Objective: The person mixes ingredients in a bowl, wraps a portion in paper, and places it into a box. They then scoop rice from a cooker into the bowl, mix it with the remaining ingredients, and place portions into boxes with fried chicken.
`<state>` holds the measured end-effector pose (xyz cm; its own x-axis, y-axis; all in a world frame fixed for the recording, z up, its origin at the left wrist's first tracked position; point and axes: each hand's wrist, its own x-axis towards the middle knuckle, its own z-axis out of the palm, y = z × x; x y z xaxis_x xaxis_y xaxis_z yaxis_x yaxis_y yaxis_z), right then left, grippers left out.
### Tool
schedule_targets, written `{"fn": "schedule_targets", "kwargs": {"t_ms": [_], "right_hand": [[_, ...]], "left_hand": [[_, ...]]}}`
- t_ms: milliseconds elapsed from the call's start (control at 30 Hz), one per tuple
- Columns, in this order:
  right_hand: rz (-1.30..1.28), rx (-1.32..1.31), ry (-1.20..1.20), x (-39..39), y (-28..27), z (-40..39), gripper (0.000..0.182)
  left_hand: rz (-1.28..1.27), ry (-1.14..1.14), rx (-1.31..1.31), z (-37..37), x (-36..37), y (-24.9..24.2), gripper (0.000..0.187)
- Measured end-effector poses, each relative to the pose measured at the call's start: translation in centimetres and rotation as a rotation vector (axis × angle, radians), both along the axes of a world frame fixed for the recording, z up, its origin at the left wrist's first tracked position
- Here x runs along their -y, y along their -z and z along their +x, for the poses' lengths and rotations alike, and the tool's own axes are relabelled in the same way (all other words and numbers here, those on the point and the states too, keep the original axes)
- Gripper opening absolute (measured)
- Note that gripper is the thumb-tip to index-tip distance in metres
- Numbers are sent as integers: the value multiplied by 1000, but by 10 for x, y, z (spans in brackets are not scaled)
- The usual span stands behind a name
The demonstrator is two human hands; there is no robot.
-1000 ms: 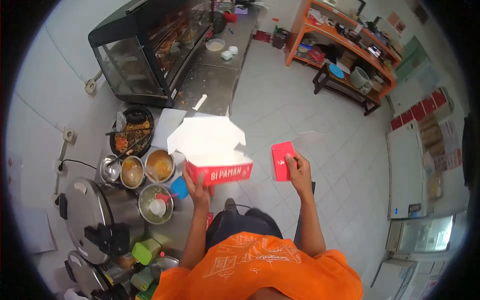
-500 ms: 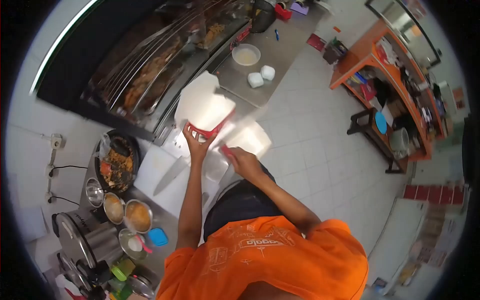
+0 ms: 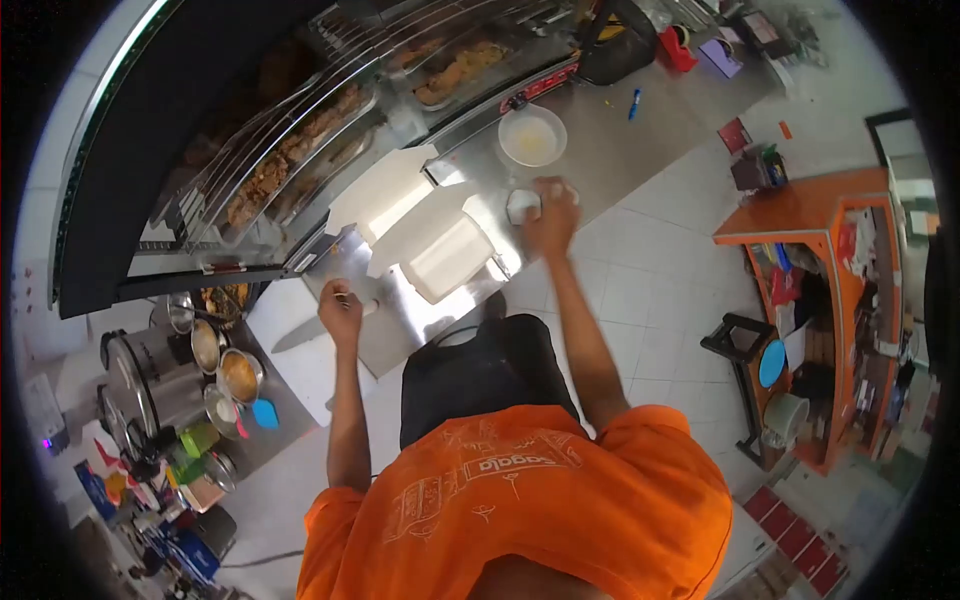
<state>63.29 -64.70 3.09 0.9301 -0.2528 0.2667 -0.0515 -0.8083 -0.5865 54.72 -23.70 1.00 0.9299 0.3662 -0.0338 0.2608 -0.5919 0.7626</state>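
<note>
My right hand (image 3: 553, 218) has its fingers closed round a white, rounded lump, mostly hidden behind them. A second such white lump (image 3: 522, 206) lies against its left side on the steel counter. My left hand (image 3: 341, 308) hangs over the handle of a large knife (image 3: 300, 336), fingers loosely curled, with nothing visible in them. The knife lies on a white cutting board (image 3: 272, 306). Between the hands, two takeaway boxes stand with lids up: a nearer box (image 3: 448, 262) and a farther box (image 3: 385, 190), both white inside.
A bowl of pale liquid (image 3: 532, 136) and a blue marker (image 3: 635, 104) are on the steel counter (image 3: 610, 160). A glass display case with fried food (image 3: 465, 72) runs along the back. Pots and bowls (image 3: 240, 376) crowd the left; an orange shelf (image 3: 800, 220) stands right.
My left hand has let go of the red-sided box and moved left over the knife. My right hand has left the nearer box and reached forward to the white lumps. The view has turned.
</note>
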Motion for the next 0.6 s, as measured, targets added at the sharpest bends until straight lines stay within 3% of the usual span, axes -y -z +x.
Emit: {"fn": "schedule_targets", "kwargs": {"t_ms": [33,67,100,167,200,233,300,333,400,433,467,533,600], "right_hand": [[-372,16,95,30,8,7,62],[-324,-154,-67,60,32,12,68],[-279,-320,-233,81,53,17,73],[-140,-416,-267,101,60,24,76],[0,-509,-275,106,59,26,78],[50,-547,-235,109,49,17,77],[142,-189,-244,115,60,-9,76],[254,-99,-230,113,51,-23,72],[614,-297,-35,106,16,-50,69],[767,-337,15,97,-12,-58,68],[765,-350,-1,92,-10,-68,68],[737,-98,-20,82,-2,-71,67],[557,-140,-193,38,-30,-66,71]], "left_hand": [[-34,84,145,-5,38,-26,18],[-70,164,287,-12,85,-45,6],[-279,334,300,-6,126,-46,24],[-185,654,301,32,208,-32,40],[-49,701,212,55,249,-8,54],[88,745,347,77,282,-7,65],[487,769,123,104,322,10,70],[484,737,129,119,329,32,70],[384,807,-106,134,339,64,69],[107,818,-228,132,331,28,68],[103,800,-235,115,318,2,68],[-188,629,249,79,284,-46,67],[-313,476,382,59,224,-89,66]]}}
